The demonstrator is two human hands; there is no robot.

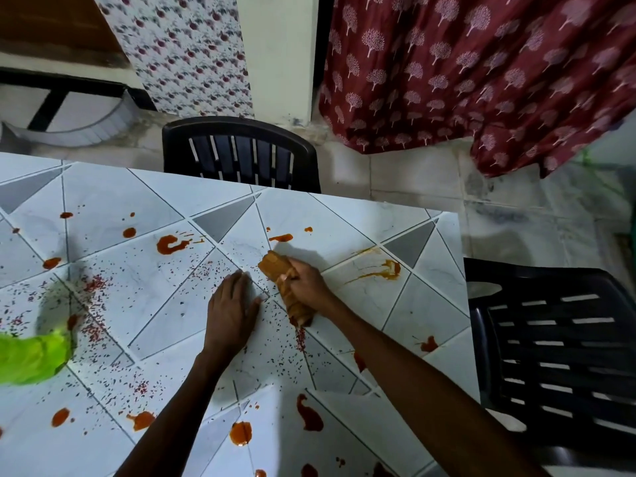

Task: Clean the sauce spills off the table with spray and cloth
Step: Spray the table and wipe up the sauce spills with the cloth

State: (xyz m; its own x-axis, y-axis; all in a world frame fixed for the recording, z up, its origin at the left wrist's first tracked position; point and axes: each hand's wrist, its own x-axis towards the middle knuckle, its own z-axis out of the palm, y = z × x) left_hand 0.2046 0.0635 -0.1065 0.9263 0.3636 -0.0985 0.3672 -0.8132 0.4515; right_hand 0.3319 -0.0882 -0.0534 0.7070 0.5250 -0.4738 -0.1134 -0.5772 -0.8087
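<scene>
Dim indoor light; soft shadows lie on the table point(103, 201); edges bend, and a green shape point(31, 356) at left blurs.

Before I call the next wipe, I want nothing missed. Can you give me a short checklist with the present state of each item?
1. Cloth gripped: ok. The right hand grips the rolled cloth.
2. Cloth down on the table: ok, as far as the view shows.
3. Left hand clear of the cloth: ok. It lies flat beside it, apart.
4. Table free of sauce: not ok. There are many spills, one just beyond the cloth.
5. Specks cleared: not ok. They are scattered round both hands.
6. Spray within reach: cannot tell. Only a blurred green thing shows at the left edge.
</scene>
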